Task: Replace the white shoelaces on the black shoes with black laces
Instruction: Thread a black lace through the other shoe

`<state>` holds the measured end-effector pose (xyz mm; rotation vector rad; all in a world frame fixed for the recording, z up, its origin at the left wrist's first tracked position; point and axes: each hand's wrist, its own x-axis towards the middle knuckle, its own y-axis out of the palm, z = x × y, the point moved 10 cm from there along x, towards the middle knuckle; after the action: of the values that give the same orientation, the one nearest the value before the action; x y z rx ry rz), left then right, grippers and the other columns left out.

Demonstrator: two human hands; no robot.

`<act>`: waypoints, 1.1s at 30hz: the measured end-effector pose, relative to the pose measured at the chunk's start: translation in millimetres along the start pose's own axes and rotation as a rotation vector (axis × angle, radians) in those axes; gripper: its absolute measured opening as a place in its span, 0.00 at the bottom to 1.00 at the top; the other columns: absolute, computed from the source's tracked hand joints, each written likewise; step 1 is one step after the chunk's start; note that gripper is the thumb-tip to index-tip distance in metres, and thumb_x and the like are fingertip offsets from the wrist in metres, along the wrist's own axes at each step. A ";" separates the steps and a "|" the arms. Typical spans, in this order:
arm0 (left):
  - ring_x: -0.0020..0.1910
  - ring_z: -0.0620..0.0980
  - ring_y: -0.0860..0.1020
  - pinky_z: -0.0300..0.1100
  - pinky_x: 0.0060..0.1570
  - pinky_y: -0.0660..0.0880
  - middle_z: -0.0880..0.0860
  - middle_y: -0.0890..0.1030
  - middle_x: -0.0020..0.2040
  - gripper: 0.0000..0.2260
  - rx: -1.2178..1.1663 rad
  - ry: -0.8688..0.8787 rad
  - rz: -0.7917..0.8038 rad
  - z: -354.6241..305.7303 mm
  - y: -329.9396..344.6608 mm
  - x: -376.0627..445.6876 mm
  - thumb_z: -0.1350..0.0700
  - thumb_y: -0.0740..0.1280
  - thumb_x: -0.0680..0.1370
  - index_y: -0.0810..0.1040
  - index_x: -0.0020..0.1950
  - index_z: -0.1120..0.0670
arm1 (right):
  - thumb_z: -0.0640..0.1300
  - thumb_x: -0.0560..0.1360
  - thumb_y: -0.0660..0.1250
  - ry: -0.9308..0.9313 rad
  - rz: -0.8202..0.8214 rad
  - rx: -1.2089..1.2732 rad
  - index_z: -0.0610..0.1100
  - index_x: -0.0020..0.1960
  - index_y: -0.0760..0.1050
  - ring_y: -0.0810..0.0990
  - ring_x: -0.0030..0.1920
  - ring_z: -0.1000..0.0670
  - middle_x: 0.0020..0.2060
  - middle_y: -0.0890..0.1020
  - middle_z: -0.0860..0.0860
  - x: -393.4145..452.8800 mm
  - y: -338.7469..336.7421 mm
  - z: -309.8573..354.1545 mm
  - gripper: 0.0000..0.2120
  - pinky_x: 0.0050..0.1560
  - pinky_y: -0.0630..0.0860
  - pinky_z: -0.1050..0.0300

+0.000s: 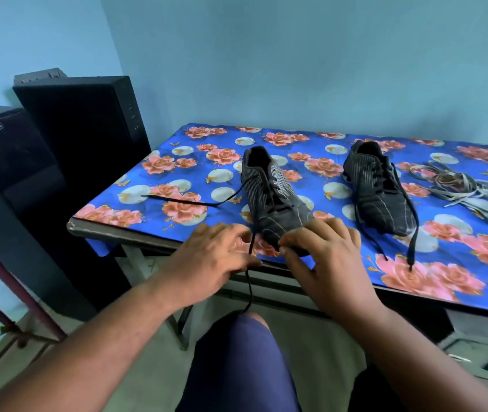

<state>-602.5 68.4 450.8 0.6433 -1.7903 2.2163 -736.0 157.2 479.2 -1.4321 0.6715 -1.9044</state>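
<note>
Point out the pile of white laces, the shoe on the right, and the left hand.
white laces (457, 184), head view, on the tangle's middle.
right shoe (381, 193), head view, on its laced upper.
left hand (210, 260), head view, on its back.

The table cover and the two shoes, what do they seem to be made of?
The table cover looks like glossy plastic or oilcloth: it lies smooth, with a slight sheen over a printed rose pattern. The left shoe and right shoe look like matte black synthetic or leather with pale stitched lines; which one is unclear. Their black laces look like flat woven fabric.
</note>
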 end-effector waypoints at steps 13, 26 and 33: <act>0.45 0.52 0.74 0.50 0.44 0.71 0.50 0.76 0.49 0.06 -0.020 0.024 -0.074 -3.0 -25.9 21.6 0.58 0.67 0.77 0.83 0.48 0.51 | 0.69 0.76 0.59 0.113 0.018 -0.145 0.58 0.52 0.82 0.74 0.47 0.46 0.43 0.76 0.56 -32.0 24.9 21.4 0.20 0.48 0.61 0.50; 0.61 0.49 0.76 0.49 0.59 0.73 0.48 0.77 0.62 0.22 -0.249 -0.263 -0.133 23.5 -34.3 26.7 0.38 0.63 0.80 0.78 0.69 0.49 | 0.59 0.82 0.58 0.093 0.092 0.442 0.53 0.45 0.75 0.73 0.53 0.51 0.46 0.76 0.62 -27.5 -3.0 17.6 0.14 0.55 0.70 0.46; 0.61 0.54 0.76 0.52 0.56 0.75 0.50 0.78 0.62 0.22 -0.174 -0.518 -0.053 60.0 -8.5 67.1 0.47 0.67 0.82 0.72 0.76 0.47 | 0.57 0.84 0.57 0.000 0.208 0.525 0.53 0.43 0.77 0.75 0.51 0.50 0.42 0.78 0.59 -16.1 -18.4 18.9 0.16 0.55 0.70 0.55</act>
<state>-646.1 5.6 499.0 1.2973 -2.1317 1.9447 -718.4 181.1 487.6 -0.9887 0.2723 -1.7453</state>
